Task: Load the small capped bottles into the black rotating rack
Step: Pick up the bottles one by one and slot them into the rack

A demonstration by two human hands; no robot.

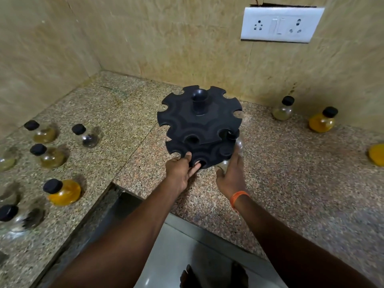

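Observation:
The black rotating rack (199,119) stands on the granite counter near the wall corner, with two tiers of notched slots. My left hand (180,173) grips the front rim of the lower tier, thumb on top and a finger in a slot. My right hand (232,175) holds a clear bottle (239,143) at the right side of the lower tier, its black cap up by a slot. Several capped bottles stand on the left, among them a yellow one (64,192) and a dark one (87,138). On the right stand a pale bottle (283,112) and an orange one (322,122).
The granite counter (291,173) is L-shaped, with its inner edge just below my forearms and floor beneath. Tiled walls close in behind and to the left. A white socket plate (280,23) is on the back wall. Another orange bottle (377,154) sits at the right frame edge.

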